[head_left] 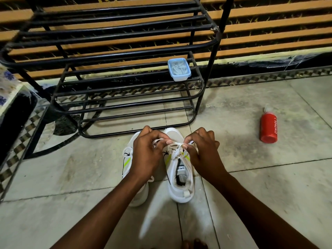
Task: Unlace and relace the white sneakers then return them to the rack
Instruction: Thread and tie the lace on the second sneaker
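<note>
Tiled floor (251, 177) holds both sneakers (179, 177), toes toward the rack (125, 97), hands (147, 151) (203, 150) pinching lace (177, 143).

L sneaker (133, 169) — half behind left hand (146, 155)

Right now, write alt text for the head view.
Both hands, left hand and right hand, pinch the white lace over the right sneaker on the tiled floor; the left sneaker stands beside it. Behind stands a black rack; a red bottle lies right.
</note>
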